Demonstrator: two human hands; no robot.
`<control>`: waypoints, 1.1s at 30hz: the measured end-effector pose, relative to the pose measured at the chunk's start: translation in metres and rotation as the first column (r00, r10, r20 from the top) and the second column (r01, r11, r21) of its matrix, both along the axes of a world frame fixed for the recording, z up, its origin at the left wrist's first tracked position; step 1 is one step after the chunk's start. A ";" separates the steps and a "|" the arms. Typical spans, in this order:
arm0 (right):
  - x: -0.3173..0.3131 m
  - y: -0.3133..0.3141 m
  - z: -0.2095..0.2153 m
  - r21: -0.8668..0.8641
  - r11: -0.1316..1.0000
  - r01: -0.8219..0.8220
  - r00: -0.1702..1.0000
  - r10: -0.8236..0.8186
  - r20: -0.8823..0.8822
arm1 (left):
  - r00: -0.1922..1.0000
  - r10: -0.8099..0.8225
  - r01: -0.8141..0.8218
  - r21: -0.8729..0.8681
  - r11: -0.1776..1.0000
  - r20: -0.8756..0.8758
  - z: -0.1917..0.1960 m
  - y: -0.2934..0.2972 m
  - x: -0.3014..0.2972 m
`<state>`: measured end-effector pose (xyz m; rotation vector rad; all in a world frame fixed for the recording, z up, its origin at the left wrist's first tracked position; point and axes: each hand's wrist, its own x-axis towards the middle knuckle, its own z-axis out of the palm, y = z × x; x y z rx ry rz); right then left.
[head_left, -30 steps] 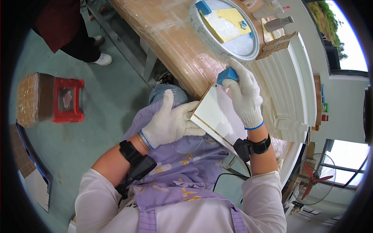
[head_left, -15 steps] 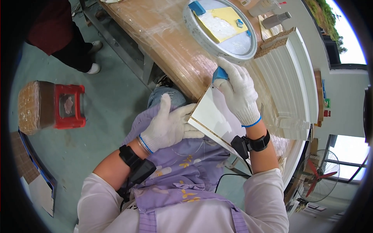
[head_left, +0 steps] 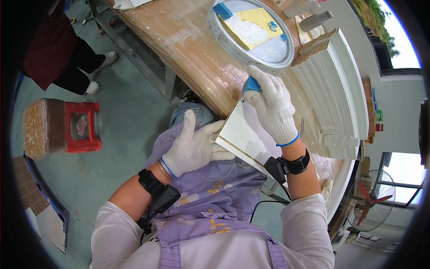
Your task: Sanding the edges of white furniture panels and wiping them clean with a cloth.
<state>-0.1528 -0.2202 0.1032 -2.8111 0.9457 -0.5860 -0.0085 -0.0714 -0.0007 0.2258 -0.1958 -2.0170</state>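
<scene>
My right hand [head_left: 272, 104], in a white knit glove with a blue cuff, pinches a blue block [head_left: 251, 84], perhaps a sponge or putty pad, at the far corner of a white board [head_left: 245, 131]. The board lies tilted across the table edge and over my lap, with its brown core showing along the cut edges. My left hand [head_left: 192, 145], also gloved, rests against the board's left corner. Its thumb points up, away from the board, and its fingers stretch along and partly beneath the edge.
A round grey lid [head_left: 214, 29] on the wrapped table [head_left: 179, 40] holds a yellow sheet [head_left: 264, 38] with white paste. Stacked white panels [head_left: 324, 76] stand to the right, near a grey bottle [head_left: 317, 20]. At left are a red stool [head_left: 83, 127], a wrapped box [head_left: 42, 127] and another person [head_left: 56, 54].
My hands, the blue block and the board hold almost the same places. The other person's feet have shifted to the left. The whole view has moved slightly.
</scene>
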 end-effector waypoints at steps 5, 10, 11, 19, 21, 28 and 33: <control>0.003 0.003 0.003 -0.010 1.000 -0.005 1.000 0.005 -0.029 | 1.000 0.008 -0.007 0.011 1.000 -0.016 0.000 0.001 0.001; 0.002 0.003 0.000 0.055 0.998 -0.013 1.000 0.011 0.026 | 1.000 -0.003 0.003 0.008 1.000 0.011 0.001 0.002 0.001; 0.003 0.005 0.000 0.042 0.999 -0.018 1.000 0.017 0.021 | 1.000 0.002 -0.002 0.009 1.000 0.023 0.001 0.004 0.001; -0.032 0.030 0.013 0.575 0.795 0.193 0.733 -0.506 0.455 | 0.999 0.016 -0.012 0.106 0.994 -0.040 0.004 0.002 -0.003; -0.048 0.051 0.009 0.732 0.664 -0.153 0.575 -0.543 0.612 | 0.999 0.038 -0.040 0.083 0.996 0.015 0.007 0.002 -0.006; -0.137 0.100 -0.021 0.790 0.478 -0.383 0.206 -0.790 0.578 | 0.983 0.157 -0.168 0.120 0.978 0.098 0.010 0.009 -0.001; -0.282 0.097 -0.060 0.621 0.723 -0.303 -0.072 -0.667 0.741 | 0.949 0.149 -0.195 0.146 0.970 0.278 0.013 0.012 0.010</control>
